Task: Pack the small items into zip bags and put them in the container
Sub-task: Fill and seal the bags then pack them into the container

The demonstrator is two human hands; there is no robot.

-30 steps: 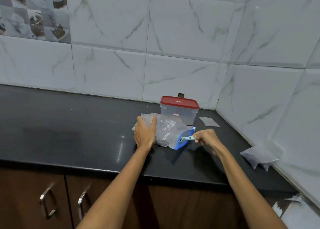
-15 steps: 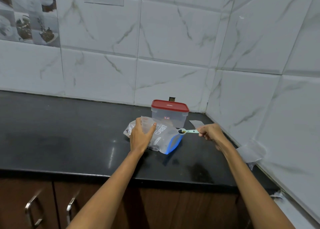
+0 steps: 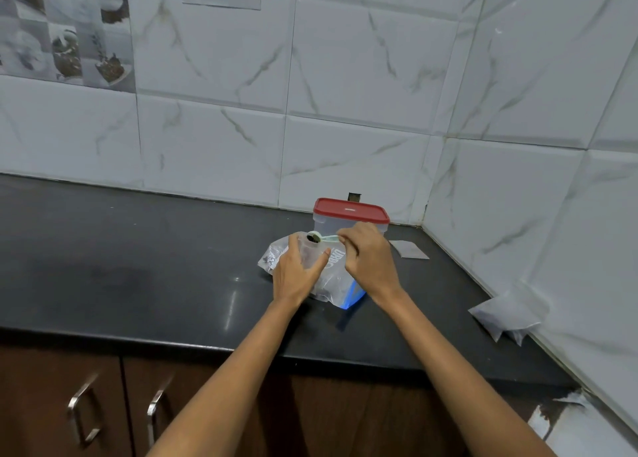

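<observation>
My left hand (image 3: 295,273) holds a small clear zip bag (image 3: 309,254) upright on top of a large clear pouch (image 3: 336,284) with a blue zip edge, which lies on the black counter (image 3: 138,266). My right hand (image 3: 369,259) pinches the handle of a small pale green spoon (image 3: 313,238). Its bowl carries dark bits and hovers just over the small bag's mouth. Right behind my hands stands a clear container with a shut red lid (image 3: 350,211).
One empty flat zip bag (image 3: 409,250) lies right of the container. Filled small bags (image 3: 507,315) lean against the right wall. Tiled walls close the corner at the back and right. Cabinet doors with metal handles (image 3: 83,411) are below the counter.
My right hand drew the spoon out of the large pouch's blue mouth, then carried it up and left over the small bag. My left hand stayed on the small bag.
</observation>
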